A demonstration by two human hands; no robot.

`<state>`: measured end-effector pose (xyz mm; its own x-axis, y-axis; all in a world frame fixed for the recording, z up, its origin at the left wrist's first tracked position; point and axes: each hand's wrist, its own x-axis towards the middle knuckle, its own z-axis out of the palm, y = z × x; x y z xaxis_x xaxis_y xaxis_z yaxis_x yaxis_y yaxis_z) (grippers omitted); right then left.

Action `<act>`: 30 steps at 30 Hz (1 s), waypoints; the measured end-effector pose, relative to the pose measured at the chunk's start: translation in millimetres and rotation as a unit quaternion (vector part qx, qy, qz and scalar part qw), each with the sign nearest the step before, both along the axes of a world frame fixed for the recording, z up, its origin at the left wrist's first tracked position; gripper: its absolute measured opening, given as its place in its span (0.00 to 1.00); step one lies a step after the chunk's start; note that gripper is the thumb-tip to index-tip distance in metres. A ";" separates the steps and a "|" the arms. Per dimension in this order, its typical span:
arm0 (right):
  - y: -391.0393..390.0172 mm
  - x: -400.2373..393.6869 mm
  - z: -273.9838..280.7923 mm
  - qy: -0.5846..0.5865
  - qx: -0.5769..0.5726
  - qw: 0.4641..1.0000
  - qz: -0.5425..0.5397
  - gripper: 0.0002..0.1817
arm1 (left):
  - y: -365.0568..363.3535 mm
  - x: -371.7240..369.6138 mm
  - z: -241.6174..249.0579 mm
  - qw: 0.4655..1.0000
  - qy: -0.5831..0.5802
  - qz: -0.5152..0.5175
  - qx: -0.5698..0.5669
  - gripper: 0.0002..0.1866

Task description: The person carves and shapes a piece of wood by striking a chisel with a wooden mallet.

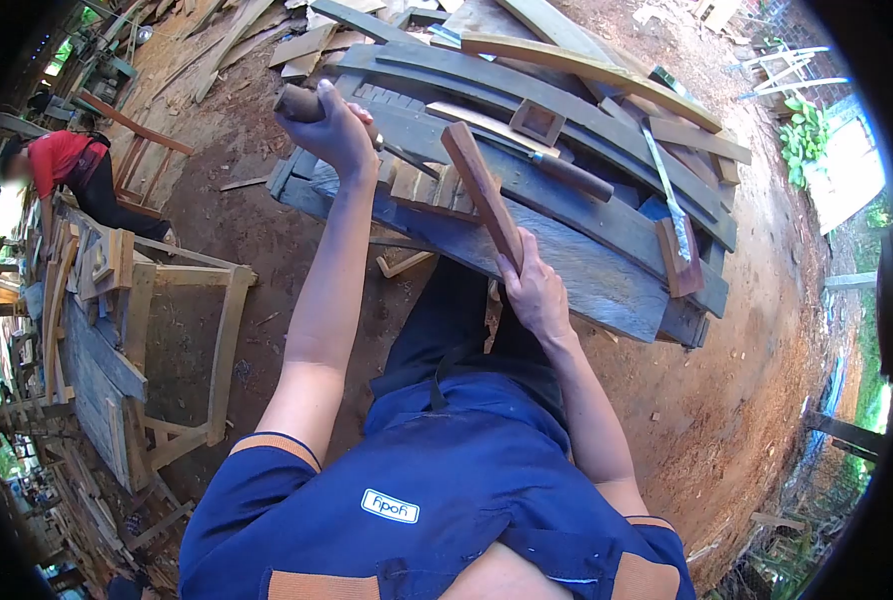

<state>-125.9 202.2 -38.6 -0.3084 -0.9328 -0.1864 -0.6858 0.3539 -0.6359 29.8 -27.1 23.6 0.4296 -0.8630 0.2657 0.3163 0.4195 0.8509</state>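
Note:
My left hand (339,130) is wrapped round the thick wooden handle of a chisel (407,158). The chisel slants down to the right, and its tip meets or comes very near a notched wooden piece (435,190) at the bench's near edge. In my right hand (539,290) is the lower end of a flat wooden bar (482,190), angled up and to the left. The bar's upper end is close to the right of the chisel tip and partly covers the notched piece.
The workbench (607,285) carries a dark-handled tool (577,176), a small square wooden frame (539,122), a saw-like tool (665,180) and long boards (597,70). Scrap timber lies beyond it. At left, a person in red (67,165) bends over another wooden bench (232,350).

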 end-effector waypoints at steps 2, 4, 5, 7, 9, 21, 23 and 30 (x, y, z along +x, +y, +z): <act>-0.1 -0.2 0.0 0.001 0.003 1.000 0.000 0.26 | 0.6 -0.1 -1.0 1.000 0.001 0.005 0.009 0.28; 0.1 0.3 0.4 0.002 0.005 1.000 0.000 0.26 | 3.2 -1.5 1.0 1.000 0.000 0.019 0.006 0.25; 0.0 0.6 0.8 0.003 0.006 1.000 -0.001 0.26 | 3.4 -2.5 1.2 1.000 0.000 0.019 0.006 0.25; -0.2 0.7 2.8 0.005 0.007 1.000 0.000 0.26 | 2.8 -5.1 0.9 0.999 -0.011 0.011 -0.031 0.23; 0.3 0.4 2.8 0.007 0.007 1.000 0.001 0.26 | 0.8 -8.2 1.3 0.999 -0.019 0.003 -0.047 0.22; -6.8 -12.6 1.3 -0.021 -0.004 1.000 0.006 0.26 | 6.9 -23.9 1.0 0.986 -0.079 -0.035 -0.141 0.17; -18.3 -25.1 22.0 -0.191 -0.001 0.982 0.002 0.25 | 3.4 -28.4 -5.3 0.971 -0.182 0.021 -0.152 0.17; -41.7 1.7 191.6 -0.077 -0.338 0.933 0.095 0.21 | 28.4 -51.7 6.8 0.948 -0.249 0.044 -0.192 0.17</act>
<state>-124.2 160.5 153.0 -0.1435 -0.8888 0.4352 -0.5774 -0.2820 -0.7662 -21.9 1.3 30.4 0.2332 -0.6283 0.7422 -0.1357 0.7347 0.6646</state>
